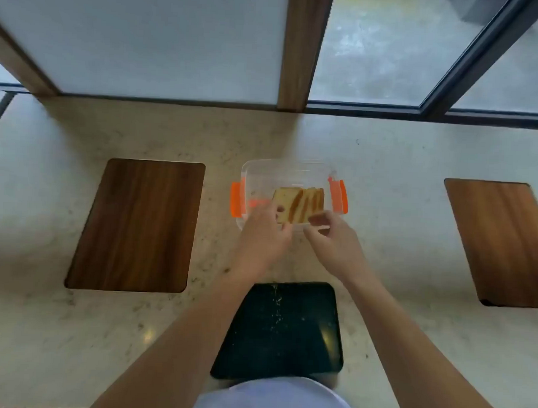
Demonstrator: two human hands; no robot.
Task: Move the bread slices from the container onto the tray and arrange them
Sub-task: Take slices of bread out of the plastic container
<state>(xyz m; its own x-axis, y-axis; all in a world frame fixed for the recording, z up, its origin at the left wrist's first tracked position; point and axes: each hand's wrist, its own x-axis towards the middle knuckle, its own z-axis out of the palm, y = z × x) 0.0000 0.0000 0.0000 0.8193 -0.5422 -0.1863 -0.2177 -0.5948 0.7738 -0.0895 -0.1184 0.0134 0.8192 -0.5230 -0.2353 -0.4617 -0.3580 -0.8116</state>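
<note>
A clear plastic container [263, 172] with orange clips stands at the middle of the counter. Several bread slices [301, 202] lean together inside it, crusts showing as brown stripes. My left hand [265, 234] reaches over the container's near wall, and its fingertips touch the leftmost slice. My right hand [334, 240] hovers at the near right corner, thumb and fingers curled apart just beside the slices, holding nothing. A black tray [280, 330] lies close to me between my forearms, dotted with crumbs and with no slices on it.
Two wooden boards lie flat on the pale stone counter, one at the left [137, 226] and one at the right [503, 242]. Windows with wooden and dark frames run along the counter's far edge.
</note>
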